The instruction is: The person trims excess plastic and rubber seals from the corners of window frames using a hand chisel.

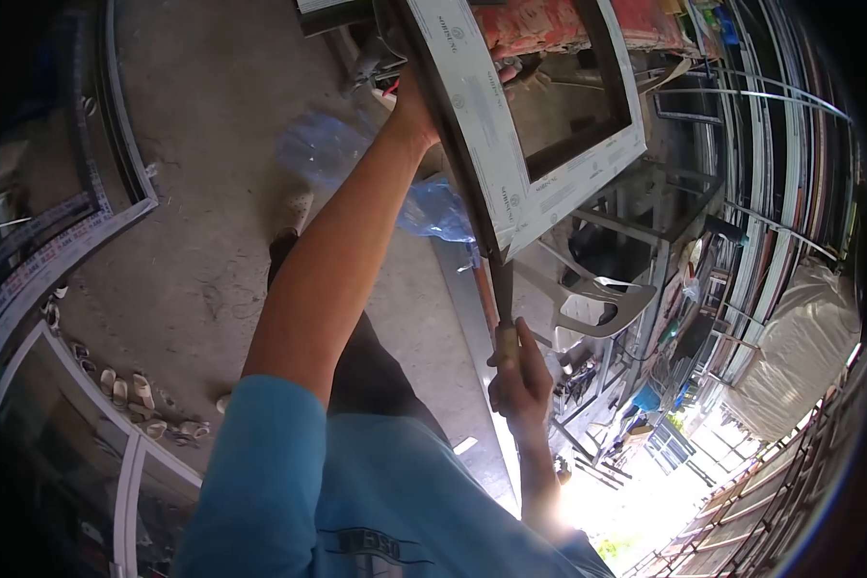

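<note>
A window frame [491, 125] with dark profiles and printed white protective film is held up at the top centre. My left hand [418, 108] grips its left side member, with the fingertips showing through the opening and the palm partly hidden by the profile. Below the frame, my right hand [522, 378] is closed around the handle of a flat-bladed tool [503, 294]. The tool's dark blade points up and meets or overlaps the lower corner of the frame; whether it touches is hard to tell.
Blue plastic film [435, 208] lies behind the frame. A white chair [597, 310] and a metal rack [660, 226] stand to the right, with long profiles [790, 144] beyond. Framed windows [116, 222] are at the left, near several slippers [143, 390] on the floor.
</note>
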Motion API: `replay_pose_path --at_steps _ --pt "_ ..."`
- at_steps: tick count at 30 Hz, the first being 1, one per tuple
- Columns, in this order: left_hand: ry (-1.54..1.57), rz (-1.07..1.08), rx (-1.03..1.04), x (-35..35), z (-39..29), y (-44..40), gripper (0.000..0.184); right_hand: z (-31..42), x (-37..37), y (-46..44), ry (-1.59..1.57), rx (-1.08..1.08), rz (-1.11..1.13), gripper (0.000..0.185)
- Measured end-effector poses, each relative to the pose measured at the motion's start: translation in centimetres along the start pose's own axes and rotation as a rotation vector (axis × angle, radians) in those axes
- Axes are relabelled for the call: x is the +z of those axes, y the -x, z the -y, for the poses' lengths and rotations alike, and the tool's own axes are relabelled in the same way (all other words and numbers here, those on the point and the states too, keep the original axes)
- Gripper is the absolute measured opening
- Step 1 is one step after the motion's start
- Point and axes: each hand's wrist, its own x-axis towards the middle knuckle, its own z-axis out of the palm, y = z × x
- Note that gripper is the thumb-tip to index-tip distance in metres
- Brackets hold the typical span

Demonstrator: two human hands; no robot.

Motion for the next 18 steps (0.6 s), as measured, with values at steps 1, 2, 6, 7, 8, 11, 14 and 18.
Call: replay_pose_path --at_steps 1,2,6,7,8,11,14,18 --pt "0.019 0.088 -0.015 -0.6 0.0 -0.4 0.057 -0.1 0.1 -0.1 0.009 -0.001 -0.006 0.058" --pt "0.037 0.175 -0.029 -1.3 -0.1 -0.8 0.057 -0.2 0.2 -0.3 0.017 -0.001 -0.012 0.057" --pt "-0.028 0.25 0.033 -3.2 0.3 -1.7 0.056 0.6 0.7 0.0 0.048 0.034 -0.039 0.057" --pt "-0.046 0.165 0.061 -3.4 0.5 -1.8 0.049 0.7 0.8 0.0 0.048 0.039 -0.053 0.057" --pt "-0.065 0.081 0.089 -3.2 0.5 -1.8 0.042 0.7 1.0 0.0 0.046 0.043 -0.066 0.058" --pt "-0.035 0.056 0.05 -2.9 0.4 -1.5 0.04 1.3 1.3 0.2 0.12 0.053 -0.075 0.058" --pt "-0.035 0.054 0.038 -2.8 0.4 -1.4 0.038 2.5 1.6 0.3 0.155 0.074 -0.085 0.057" --pt "-0.011 0.149 0.02 -4.6 0.3 -2.3 0.058 3.4 1.2 0.4 0.172 0.123 -0.079 0.056"
